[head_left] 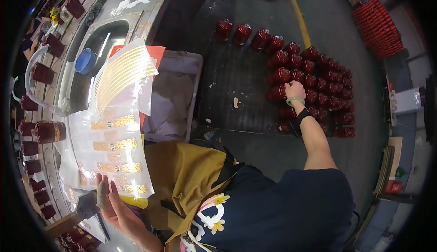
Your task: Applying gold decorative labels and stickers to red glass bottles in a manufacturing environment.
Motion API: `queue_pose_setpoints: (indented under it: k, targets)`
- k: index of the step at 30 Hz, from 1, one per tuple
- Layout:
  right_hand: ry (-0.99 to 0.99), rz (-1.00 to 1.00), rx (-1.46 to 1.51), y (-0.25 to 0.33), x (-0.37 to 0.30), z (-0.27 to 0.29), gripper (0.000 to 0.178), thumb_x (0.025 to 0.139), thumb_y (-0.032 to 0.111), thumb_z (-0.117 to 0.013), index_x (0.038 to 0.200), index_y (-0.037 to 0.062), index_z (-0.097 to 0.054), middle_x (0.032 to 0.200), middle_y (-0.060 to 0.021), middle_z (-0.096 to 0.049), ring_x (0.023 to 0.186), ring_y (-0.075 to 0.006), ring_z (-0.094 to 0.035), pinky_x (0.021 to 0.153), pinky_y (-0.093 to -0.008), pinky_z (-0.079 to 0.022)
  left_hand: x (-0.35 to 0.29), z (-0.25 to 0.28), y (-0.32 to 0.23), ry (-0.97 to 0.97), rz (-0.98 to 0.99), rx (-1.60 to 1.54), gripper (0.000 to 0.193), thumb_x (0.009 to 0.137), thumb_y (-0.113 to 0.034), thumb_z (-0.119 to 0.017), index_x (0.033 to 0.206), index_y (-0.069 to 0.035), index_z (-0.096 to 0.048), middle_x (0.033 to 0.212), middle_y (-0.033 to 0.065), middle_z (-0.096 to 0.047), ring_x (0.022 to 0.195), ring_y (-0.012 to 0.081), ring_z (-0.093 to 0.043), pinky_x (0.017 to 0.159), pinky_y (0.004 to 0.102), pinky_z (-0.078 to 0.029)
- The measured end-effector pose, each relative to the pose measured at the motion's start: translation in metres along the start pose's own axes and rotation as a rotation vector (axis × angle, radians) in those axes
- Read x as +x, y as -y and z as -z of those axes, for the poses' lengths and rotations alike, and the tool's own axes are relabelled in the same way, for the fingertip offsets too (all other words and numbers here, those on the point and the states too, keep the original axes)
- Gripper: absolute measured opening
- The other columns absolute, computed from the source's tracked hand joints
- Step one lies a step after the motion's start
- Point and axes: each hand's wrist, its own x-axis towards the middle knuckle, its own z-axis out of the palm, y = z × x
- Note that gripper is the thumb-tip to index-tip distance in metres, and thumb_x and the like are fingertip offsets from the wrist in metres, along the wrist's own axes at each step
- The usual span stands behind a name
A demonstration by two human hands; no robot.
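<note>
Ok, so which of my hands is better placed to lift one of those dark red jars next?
Probably your right hand: it's at the dark red jars, while your left hand is away on the other side, open by the gold-patterned sheets.

The person wears a dark navy short-sleeved shirt (291, 202), with a creased mustard-brown apron (180, 177) to the shirt's left. A floral print (220, 199) in white, yellow and pink sits at the shirt's left edge, near a white cord (195, 240). Beyond the shirt's right sleeve come a black wristband (303, 115) and a pale green bangle (295, 100) (smooth and rounded), the bangle nearer the right hand (295, 89).
</note>
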Motion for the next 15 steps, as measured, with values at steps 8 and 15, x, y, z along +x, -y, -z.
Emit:
queue_pose_setpoints:
  k: [8,15]
  targets:
    - [-0.123,1.132,0.714,0.263,-0.123,0.105,0.010,0.093,0.013,-0.074,0.097,0.0042,-0.074,0.080,-0.0085,-0.064,0.070,-0.0189,-0.064,0.065,-0.0335,-0.050,-0.012,0.024,-0.005,-0.162,0.041,0.016,0.031,0.103,0.001,-0.056,0.132,0.006,-0.062,0.150,0.0207,-0.055,0.135,0.0266,-0.056,0.115,0.0381,-0.044]
    - [0.077,1.843,0.918,0.525,-0.316,0.175,0.011,0.091,0.016,-0.074,0.099,0.0082,-0.074,0.087,-0.0115,-0.067,0.079,-0.0285,-0.068,0.069,-0.0390,-0.053,-0.032,0.066,-0.011,-0.379,0.076,-0.064,0.032,0.100,0.002,-0.059,0.132,0.004,-0.064,0.145,0.0165,-0.060,0.132,0.0218,-0.059,0.114,0.0354,-0.044]
